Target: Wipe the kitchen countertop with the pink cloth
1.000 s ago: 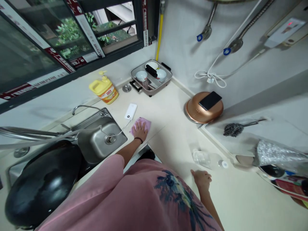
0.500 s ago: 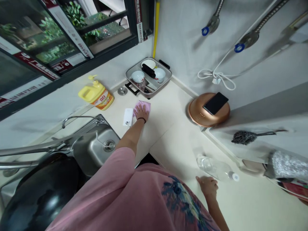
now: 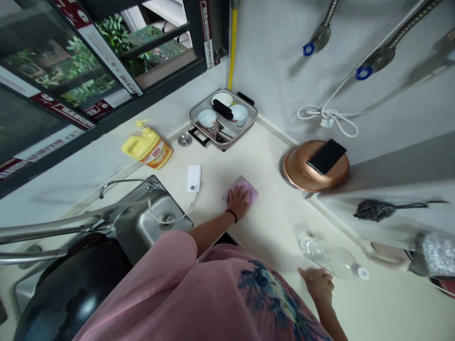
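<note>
"Fingers (image 3: 236,193) on the left hand (image 3: 239,202) are a little apart, laid flat over the pink cloth (image 3: 253,192) near the centre of the frame. How much of it can you see?"

"Only the edges. Its middle is covered by the hand, so I can't tell whether it is folded underneath."

"And the right hand (image 3: 320,286)?"

"Lower right, on the pale counter (image 3: 263,227). Its thumb stands apart and the other fingers curl loosely. Their undersides are hidden, so I can't tell whether they close on anything."

"It's just beside the clear bottle (image 3: 334,260). Touching?"

"I can't say. The plastic nearly melts into the counter; the white cap (image 3: 363,273) is the clearest part."

"What's that at the lower left?"

"Something large, black and glossy, perhaps a pan (image 3: 78,293). The bottom of the frame cuts it off, and the pink sleeve (image 3: 170,265) covers part of it."

"The white cord (image 3: 150,208) in the sink (image 3: 138,232), does it join the stub at the white box (image 3: 194,177)?"

"I can't follow it that far."

"And up by the window?"

"A square pan (image 3: 236,143) with white bowls (image 3: 206,118). Black handles lie across the middle, hiding some of what's below. At the right edge, a silvery bundle (image 3: 441,255) is cropped."
</note>
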Tool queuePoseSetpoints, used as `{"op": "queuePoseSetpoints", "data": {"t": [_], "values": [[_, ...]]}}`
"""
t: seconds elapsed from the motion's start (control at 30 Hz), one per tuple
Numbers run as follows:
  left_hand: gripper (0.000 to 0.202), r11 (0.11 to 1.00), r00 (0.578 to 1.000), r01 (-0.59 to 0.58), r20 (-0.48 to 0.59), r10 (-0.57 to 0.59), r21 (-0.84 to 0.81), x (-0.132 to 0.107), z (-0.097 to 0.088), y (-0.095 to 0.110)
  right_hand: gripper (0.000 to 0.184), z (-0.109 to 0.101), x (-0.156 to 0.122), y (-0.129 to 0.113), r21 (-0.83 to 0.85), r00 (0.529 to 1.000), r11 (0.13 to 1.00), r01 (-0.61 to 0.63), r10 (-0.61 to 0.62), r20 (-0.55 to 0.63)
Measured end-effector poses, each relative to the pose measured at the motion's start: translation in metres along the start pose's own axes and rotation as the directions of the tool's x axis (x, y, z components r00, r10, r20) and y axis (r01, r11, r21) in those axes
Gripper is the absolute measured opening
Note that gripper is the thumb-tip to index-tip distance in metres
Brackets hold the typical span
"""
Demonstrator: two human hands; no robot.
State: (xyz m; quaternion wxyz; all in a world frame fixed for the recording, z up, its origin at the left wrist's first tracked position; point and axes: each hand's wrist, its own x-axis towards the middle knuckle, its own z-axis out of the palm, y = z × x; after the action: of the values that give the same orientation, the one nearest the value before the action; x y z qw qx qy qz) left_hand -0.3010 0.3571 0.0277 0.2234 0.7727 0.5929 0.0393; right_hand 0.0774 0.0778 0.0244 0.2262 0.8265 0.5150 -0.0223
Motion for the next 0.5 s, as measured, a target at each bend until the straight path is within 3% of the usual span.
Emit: {"op": "queuePoseSetpoints", "data": {"t": [0.07,0.13,0.2,0.3,0.4,0.43,0.5], "values": [[0.073,0.999,0.999,-0.046,0.027,0.046,0.018,-0.005,0.012,0.013,0.085,0.002,0.0,0.001,0.018,0.999,1.0,0.02,-0.019,-0.047],[0.072,1.0,1.0,-0.004,0.022,0.003,0.022,0.009,0.007,0.011,0.089,0.003,0.0,0.003,0.022,0.998,0.999,0.023,-0.022,-0.063],[0.07,0.993,0.993,0.119,-0.028,-0.119,-0.001,0.037,-0.013,-0.008,0.086,0.003,-0.001,0.003,0.003,1.0,1.0,0.005,-0.005,-0.022],[0.067,0.94,0.927,0.333,-0.157,-0.341,-0.071,0.087,-0.057,-0.055,0.076,0.0,-0.001,0.003,-0.021,0.997,1.0,-0.004,0.005,0.075],[0.064,0.903,0.872,0.417,-0.233,-0.429,-0.102,0.122,-0.084,-0.089,0.072,-0.004,-0.001,0.003,-0.02,0.991,1.0,-0.016,0.018,0.131],[0.065,0.899,0.866,0.425,-0.243,-0.437,-0.104,0.128,-0.084,-0.09,0.07,-0.005,-0.001,0.003,-0.018,0.99,1.0,-0.019,0.021,0.14],[0.069,0.889,0.851,0.443,-0.259,-0.457,-0.113,0.133,-0.07,-0.073,0.067,-0.011,-0.001,0.002,-0.013,0.989,1.0,-0.008,0.01,0.146]]}}
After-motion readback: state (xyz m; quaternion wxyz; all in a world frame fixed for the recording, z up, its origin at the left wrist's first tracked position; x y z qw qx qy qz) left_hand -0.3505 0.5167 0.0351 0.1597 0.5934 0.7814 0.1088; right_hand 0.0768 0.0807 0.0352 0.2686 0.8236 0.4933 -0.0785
